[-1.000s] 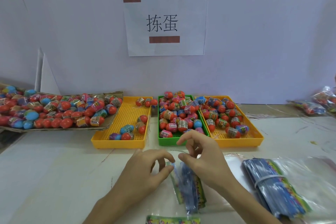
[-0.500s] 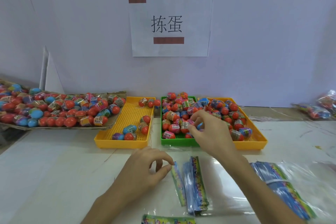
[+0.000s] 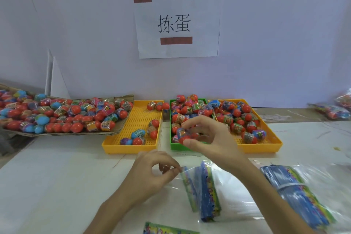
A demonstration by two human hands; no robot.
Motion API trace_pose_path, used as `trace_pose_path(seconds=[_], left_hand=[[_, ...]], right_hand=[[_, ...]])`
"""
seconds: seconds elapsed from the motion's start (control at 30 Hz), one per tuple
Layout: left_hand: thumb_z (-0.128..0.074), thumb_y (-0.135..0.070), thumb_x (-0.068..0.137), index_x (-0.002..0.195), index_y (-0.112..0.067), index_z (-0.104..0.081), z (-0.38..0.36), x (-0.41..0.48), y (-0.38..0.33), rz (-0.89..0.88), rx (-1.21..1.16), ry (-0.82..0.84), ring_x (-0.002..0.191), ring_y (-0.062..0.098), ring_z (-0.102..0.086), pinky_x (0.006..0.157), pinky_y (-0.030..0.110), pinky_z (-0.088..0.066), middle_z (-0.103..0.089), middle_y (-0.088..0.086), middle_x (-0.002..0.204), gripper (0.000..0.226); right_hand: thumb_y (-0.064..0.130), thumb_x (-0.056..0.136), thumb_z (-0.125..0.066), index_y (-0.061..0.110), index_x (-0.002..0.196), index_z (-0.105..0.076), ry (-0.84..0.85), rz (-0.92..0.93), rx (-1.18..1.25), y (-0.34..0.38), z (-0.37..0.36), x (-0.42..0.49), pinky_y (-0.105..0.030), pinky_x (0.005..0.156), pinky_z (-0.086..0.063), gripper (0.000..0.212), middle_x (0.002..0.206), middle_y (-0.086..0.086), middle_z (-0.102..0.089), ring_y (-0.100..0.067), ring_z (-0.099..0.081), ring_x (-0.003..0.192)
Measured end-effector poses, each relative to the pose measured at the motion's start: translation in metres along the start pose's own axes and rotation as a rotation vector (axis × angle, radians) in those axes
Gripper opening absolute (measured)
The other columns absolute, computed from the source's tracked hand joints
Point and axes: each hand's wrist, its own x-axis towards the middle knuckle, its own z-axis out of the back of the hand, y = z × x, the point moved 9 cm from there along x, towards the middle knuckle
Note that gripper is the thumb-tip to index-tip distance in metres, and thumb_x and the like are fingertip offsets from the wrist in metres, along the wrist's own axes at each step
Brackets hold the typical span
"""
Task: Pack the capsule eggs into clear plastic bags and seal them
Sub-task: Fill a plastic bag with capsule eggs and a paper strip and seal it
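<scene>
- The eggs in the right hand have red ends and printed bands; they sit over the green tray's front edge.
- Right fingers curl round them.
- The left hand pinches the clear bag's edge, below-left of the eggs.
- Half a second ago the right hand was deeper in the tray.

Three trays of capsule eggs sit side by side behind the bags, with a cardboard sheet left.

Right hand fingers grip capsule eggs above green tray; left hand fingers pinch clear bag edge.
</scene>
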Motion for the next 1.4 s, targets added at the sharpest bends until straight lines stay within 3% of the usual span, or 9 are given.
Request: trace_pose_path(seconds=[0.13,0.4,0.6,0.73,0.83,0.93,1.13,1.27,1.4], left_hand=[[-0.075,-0.015,0.089,0.081,-0.035,-0.079,0.003,0.001,0.0,0.011,-0.042,-0.015,0.083,0.013,-0.064,0.072,0.017,-0.049,-0.072,-0.016,0.082,0.022],[-0.075,-0.01,0.088,0.082,-0.03,-0.079,0.011,-0.001,-0.008,-0.053,-0.056,-0.056,0.083,0.016,-0.063,0.071,0.021,-0.051,-0.07,-0.013,0.081,0.021],[-0.071,-0.023,0.085,0.082,-0.034,-0.077,0.014,-0.003,-0.019,-0.123,-0.053,-0.081,0.082,0.015,-0.064,0.071,0.018,-0.049,-0.067,-0.015,0.082,0.014],[-0.069,-0.024,0.085,0.081,-0.029,-0.076,0.017,-0.004,-0.022,-0.152,-0.009,-0.107,0.083,0.014,-0.063,0.07,0.016,-0.048,-0.066,-0.016,0.083,0.01],[-0.068,-0.022,0.085,0.079,-0.028,-0.072,0.017,-0.004,-0.023,-0.165,-0.003,-0.114,0.082,0.015,-0.062,0.069,0.02,-0.049,-0.065,-0.015,0.081,0.01],[-0.067,-0.019,0.085,0.079,-0.027,-0.071,0.019,-0.005,-0.025,-0.181,-0.002,-0.133,0.081,0.015,-0.063,0.069,0.022,-0.051,-0.065,-0.015,0.08,0.011],[-0.067,-0.023,0.086,0.082,-0.023,-0.072,0.029,-0.005,-0.03,-0.222,0.003,-0.223,0.08,0.012,-0.062,0.068,0.012,-0.045,-0.064,-0.018,0.081,0.006],[-0.068,-0.02,0.088,0.083,-0.027,-0.07,0.031,-0.004,-0.029,-0.245,0.102,-0.253,0.077,0.011,-0.06,0.067,0.012,-0.042,-0.061,-0.018,0.077,0.008],[-0.069,-0.021,0.088,0.087,-0.028,-0.07,0.028,-0.004,-0.027,-0.256,0.134,-0.246,0.082,0.008,-0.061,0.067,0.013,-0.045,-0.062,-0.022,0.083,0.007]], right_hand=[[0.013,0.089,-0.074,0.024,0.105,-0.07,0.096,-0.021,-0.009,0.0,-0.018,-0.003,-0.019,0.086,-0.054,0.021,0.105,0.014,-0.071,-0.006,-0.069,0.1],[0.029,0.104,-0.053,0.023,0.105,-0.072,0.158,-0.071,-0.202,-0.01,-0.023,-0.003,-0.016,0.083,-0.048,0.02,0.096,0.013,-0.069,-0.001,-0.062,0.095],[0.038,0.105,-0.044,0.008,0.091,-0.066,0.199,-0.114,-0.311,-0.02,-0.025,-0.003,-0.036,0.078,-0.046,0.04,0.088,-0.007,-0.061,-0.016,-0.055,0.082],[0.036,0.105,-0.047,0.026,0.075,-0.06,0.283,-0.132,-0.304,-0.023,-0.031,-0.006,-0.018,0.059,-0.039,0.035,0.064,0.016,-0.058,-0.002,-0.054,0.062],[0.036,0.105,-0.048,0.022,0.073,-0.059,0.387,-0.13,-0.337,-0.025,-0.04,-0.01,-0.019,0.058,-0.036,0.037,0.061,0.014,-0.053,-0.003,-0.049,0.058],[0.04,0.105,-0.046,0.014,0.08,-0.066,0.426,-0.157,-0.306,-0.026,-0.042,-0.012,-0.036,0.069,-0.044,0.041,0.068,0.004,-0.059,-0.01,-0.054,0.065],[0.038,0.092,-0.07,0.024,0.121,-0.066,0.403,-0.114,-0.158,-0.019,-0.041,-0.009,-0.041,0.088,-0.059,0.032,0.104,0.005,-0.073,-0.013,-0.072,0.092],[0.031,0.092,-0.071,0.02,0.106,-0.061,0.363,-0.099,-0.041,-0.018,-0.038,-0.009,-0.044,0.084,-0.06,0.02,0.093,-0.001,-0.075,-0.017,-0.074,0.085],[0.032,0.099,-0.061,0.025,0.088,-0.071,0.35,-0.105,-0.179,-0.022,-0.037,-0.007,-0.036,0.078,-0.06,0.017,0.081,0.01,-0.071,-0.009,-0.069,0.078]])
